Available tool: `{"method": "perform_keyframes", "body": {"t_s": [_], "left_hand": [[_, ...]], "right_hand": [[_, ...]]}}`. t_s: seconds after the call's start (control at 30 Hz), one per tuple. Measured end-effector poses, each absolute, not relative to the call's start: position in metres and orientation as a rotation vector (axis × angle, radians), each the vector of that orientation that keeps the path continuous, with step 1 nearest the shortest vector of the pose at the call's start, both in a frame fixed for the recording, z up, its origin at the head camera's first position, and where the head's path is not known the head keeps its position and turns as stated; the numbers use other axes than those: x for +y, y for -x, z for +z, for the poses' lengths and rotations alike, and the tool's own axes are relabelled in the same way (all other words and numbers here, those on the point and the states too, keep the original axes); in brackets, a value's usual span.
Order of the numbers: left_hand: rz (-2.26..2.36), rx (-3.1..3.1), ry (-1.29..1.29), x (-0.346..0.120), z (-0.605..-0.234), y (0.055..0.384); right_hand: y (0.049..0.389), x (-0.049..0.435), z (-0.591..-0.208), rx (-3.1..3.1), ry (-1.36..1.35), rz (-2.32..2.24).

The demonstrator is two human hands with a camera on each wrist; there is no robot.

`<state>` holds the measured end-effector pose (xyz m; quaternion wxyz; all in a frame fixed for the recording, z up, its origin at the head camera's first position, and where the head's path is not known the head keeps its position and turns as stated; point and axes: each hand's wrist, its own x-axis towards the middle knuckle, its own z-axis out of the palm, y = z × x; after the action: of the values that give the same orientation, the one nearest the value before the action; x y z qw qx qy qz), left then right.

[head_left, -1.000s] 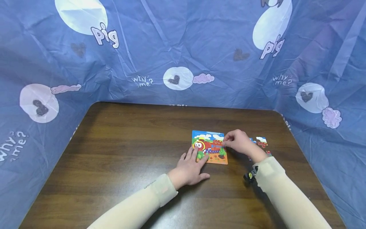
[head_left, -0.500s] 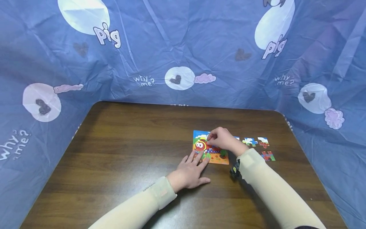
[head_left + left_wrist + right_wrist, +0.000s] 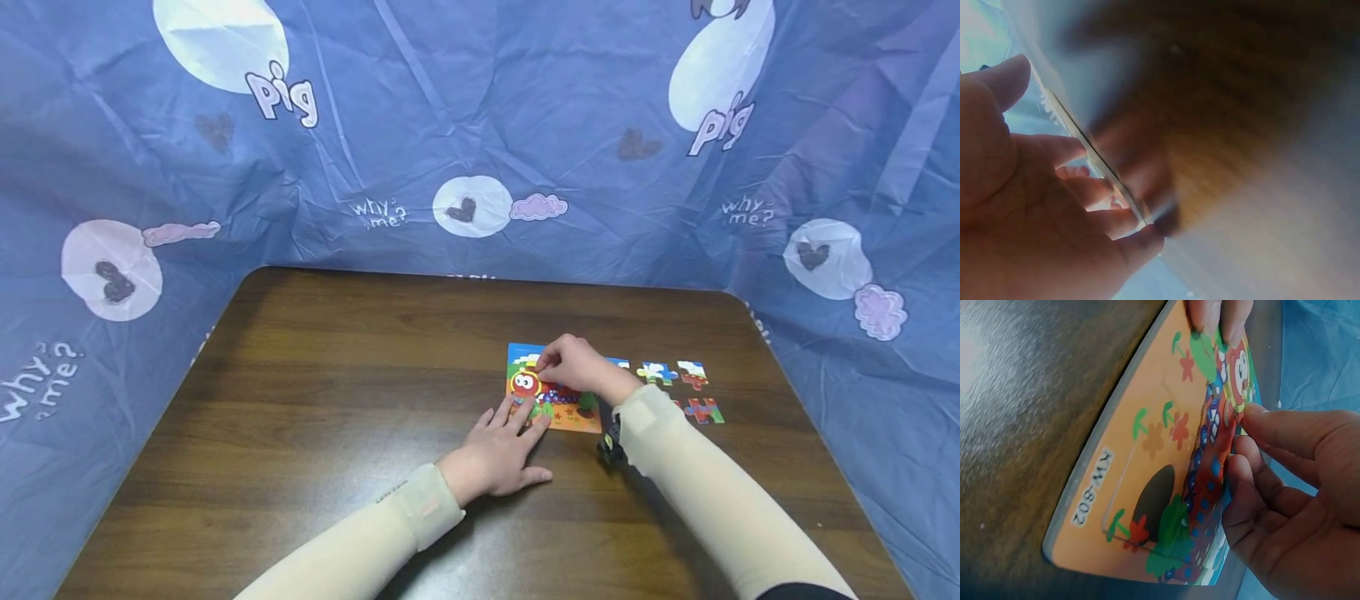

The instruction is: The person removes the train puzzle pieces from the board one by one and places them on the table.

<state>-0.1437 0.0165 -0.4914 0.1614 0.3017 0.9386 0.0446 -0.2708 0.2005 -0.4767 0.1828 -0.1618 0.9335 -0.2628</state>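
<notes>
A train puzzle board [image 3: 573,418] with an orange lower edge and blue top lies on the table; its "KW-802" corner faces the right wrist view. My left hand [image 3: 498,458] lies spread, fingertips pressing on the board's lower left part. In the left wrist view, the fingers of the left hand [image 3: 1054,187] rest on the board's thin edge. Over the train picture, thumb and fingers of my right hand [image 3: 581,367] pinch a puzzle piece [image 3: 1237,422] at the board's surface, beside the train's round face. The right hand [image 3: 1304,487] hides part of the picture behind it.
Several loose puzzle pieces lie right of the board, among them a cloud piece [image 3: 657,372], a white-and-red piece [image 3: 692,374] and a red piece [image 3: 705,410]. A brown wooden table [image 3: 322,375] bears everything. A blue printed cloth [image 3: 465,125] hangs around it.
My right hand has moved left from the board's right edge to the train's front, uncovering the loose pieces; in the last half second it shifted only slightly. The left hand stays on the board.
</notes>
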Motion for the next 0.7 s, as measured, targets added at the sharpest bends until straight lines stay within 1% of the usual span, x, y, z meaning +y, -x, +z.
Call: {"method": "perform_keyframes", "body": {"t_s": [0.5,0.7], "left_hand": [[0.106,2.685,-0.845,0.0174,-0.4880,0.1422],[0.086,2.676,-0.838,0.0182,-0.4970,0.1459]], "right_hand": [[0.2712,0.1996,-0.4749,2.549,0.368,-0.826],[0.2675,0.2011,-0.4707,2.503,0.368,-0.839]]}}
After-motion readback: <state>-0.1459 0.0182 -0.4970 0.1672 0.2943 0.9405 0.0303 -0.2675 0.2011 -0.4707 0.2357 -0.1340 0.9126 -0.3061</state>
